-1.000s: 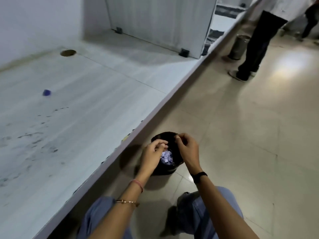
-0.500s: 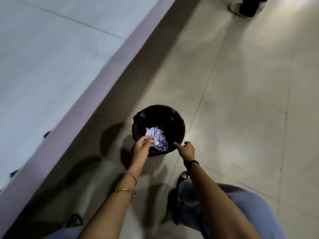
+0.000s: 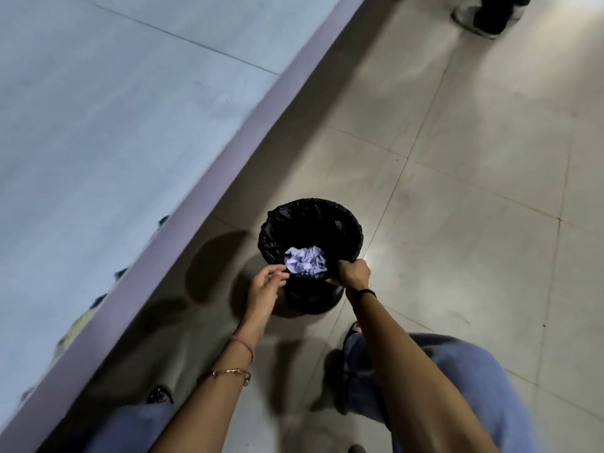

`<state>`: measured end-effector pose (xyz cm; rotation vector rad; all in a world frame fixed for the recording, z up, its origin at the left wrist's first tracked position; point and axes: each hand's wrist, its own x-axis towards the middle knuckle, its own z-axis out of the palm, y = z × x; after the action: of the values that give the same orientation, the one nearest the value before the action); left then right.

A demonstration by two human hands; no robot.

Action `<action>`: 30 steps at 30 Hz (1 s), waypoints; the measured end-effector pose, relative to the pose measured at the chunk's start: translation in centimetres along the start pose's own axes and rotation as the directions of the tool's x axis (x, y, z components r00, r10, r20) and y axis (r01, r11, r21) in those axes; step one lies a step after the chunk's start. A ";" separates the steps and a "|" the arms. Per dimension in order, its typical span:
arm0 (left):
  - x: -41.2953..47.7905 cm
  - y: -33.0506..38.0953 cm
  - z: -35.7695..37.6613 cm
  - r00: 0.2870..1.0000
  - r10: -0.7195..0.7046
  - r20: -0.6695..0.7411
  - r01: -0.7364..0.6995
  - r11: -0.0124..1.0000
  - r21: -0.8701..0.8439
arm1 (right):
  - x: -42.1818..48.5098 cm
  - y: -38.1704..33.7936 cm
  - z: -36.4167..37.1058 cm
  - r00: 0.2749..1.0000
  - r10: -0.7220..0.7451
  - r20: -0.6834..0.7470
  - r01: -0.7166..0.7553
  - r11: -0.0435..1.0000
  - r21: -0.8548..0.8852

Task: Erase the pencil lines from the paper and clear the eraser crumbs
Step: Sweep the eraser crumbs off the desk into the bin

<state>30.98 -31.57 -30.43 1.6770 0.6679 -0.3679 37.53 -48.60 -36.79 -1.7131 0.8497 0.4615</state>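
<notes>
black bin liner [image 3: 310, 207] covers the small waste bin [image 3: 312, 302] on the floor, and the crumpled lilac paper [image 3: 305, 261] lies inside it, towards the rim nearest the person; this looks like the clearing-up end of the task, not the rubbing-out. the right hand [image 3: 354, 274] is curled round the near edge of the liner and grips it; the left hand [image 3: 266, 284] has its fingertips at the liner's edge just beside the paper, fingers loosely bent, and whether they pinch the plastic or only touch it cannot be told. no eraser or crumbs show, so the next move probably calls for letting the liner go and checking the worktop for stray crumbs. a pale grey stone counter [image 3: 114, 125] with a lilac edge runs along the left, blurred; beige floor tiles [image 3: 474, 191] fill the right, and another person's shoes [image 3: 483, 14] stand at the top
</notes>
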 end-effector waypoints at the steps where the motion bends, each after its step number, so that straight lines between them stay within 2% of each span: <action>1: -0.9 0.6 -0.4 1.000 0.021 -0.010 -0.021 1.000 -0.008 | -2.3 -1.1 -0.7 1.000 -0.003 0.006 0.003 1.000 -0.005; 9: -10.0 5.0 -3.6 0.976 0.213 -0.052 -0.216 0.974 -0.064 | -16.0 -3.7 -4.3 0.985 -0.162 0.053 0.160 0.986 0.050; 14: -16.7 6.1 -6.3 0.930 0.366 -0.023 -0.365 0.930 0.033 | -23.7 -4.5 -6.6 0.935 -0.353 0.024 0.350 0.932 0.095; 18: -22.4 5.6 -8.3 0.863 0.505 0.002 -0.503 0.858 0.100 | -29.0 -4.0 -8.0 0.889 -0.456 0.047 0.445 0.883 0.149; 23: -28.2 4.9 -10.7 0.771 0.636 -0.041 -0.622 0.765 0.168 | -33.7 -1.8 -8.7 0.859 -0.499 0.117 0.471 0.859 0.203; 27: -31.6 4.8 -13.1 0.708 0.691 -0.148 -0.669 0.723 0.175 | -36.6 -0.3 -8.6 0.861 -0.475 0.180 0.419 0.864 0.279; 30: -33.5 4.7 -14.8 0.687 0.693 -0.219 -0.665 0.721 0.198 | -38.0 0.3 -7.9 0.858 -0.441 0.263 0.366 0.885 0.290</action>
<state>5.86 -25.33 -4.05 1.9641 0.1735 0.3923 11.10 -44.49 -8.60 -1.4928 0.2738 0.3253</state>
